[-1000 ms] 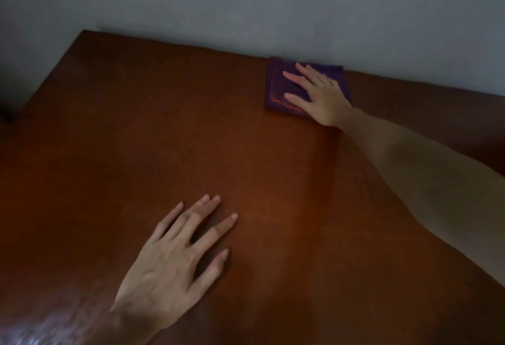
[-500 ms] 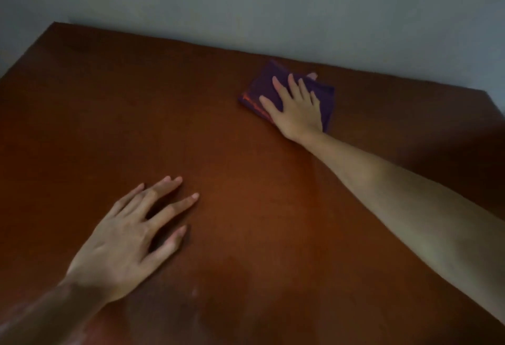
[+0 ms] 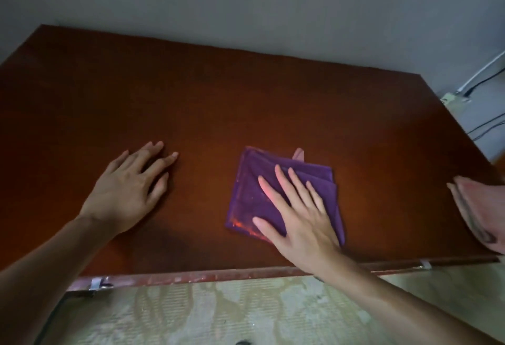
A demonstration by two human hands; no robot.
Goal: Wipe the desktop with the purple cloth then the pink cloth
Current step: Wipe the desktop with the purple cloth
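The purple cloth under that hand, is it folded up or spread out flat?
Folded. The purple cloth is a compact square with stacked layered edges at its right side, and the right hand presses flat on it.

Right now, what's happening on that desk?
A person is wiping the brown desktop with a folded purple cloth. The right hand presses flat on the cloth, fingers straight, near the front edge. The left hand rests flat on the bare wood to the left, holding nothing. A pink cloth lies untouched at the desk's right edge, so that second pass has not begun.
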